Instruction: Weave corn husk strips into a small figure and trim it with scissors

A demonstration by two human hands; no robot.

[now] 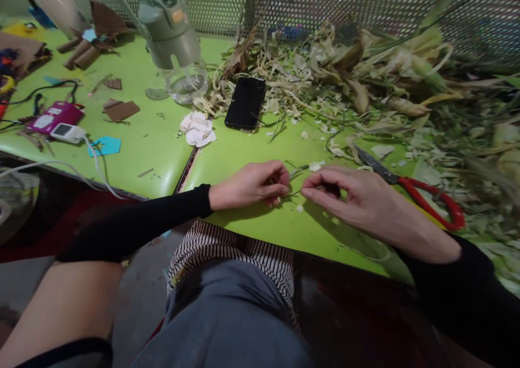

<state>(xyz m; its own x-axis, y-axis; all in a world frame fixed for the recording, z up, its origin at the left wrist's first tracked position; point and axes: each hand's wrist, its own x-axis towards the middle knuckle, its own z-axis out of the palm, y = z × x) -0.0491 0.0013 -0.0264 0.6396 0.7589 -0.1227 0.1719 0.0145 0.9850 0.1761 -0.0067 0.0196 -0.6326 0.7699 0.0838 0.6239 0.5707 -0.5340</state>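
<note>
Over the front of the green table (252,216), my left hand (255,184) pinches a thin green strip (293,194), perhaps a shred of husk or a stem. The strip sticks out to the right, towards my right hand (353,197). My right thumb and forefinger are brought together at the strip's far end; whether they grip it is too fine to make out. Red-handled scissors (430,195) lie beside my right hand, blades pointing up and left. Small pale scraps are scattered around both hands.
Dried corn husks (357,81) and shreds heap along the mesh panel (325,5). A black phone (245,104), crumpled tissue (197,129) and a water bottle (174,48) stand or lie beyond my left hand. A purple device (54,120) with a white cable is at left.
</note>
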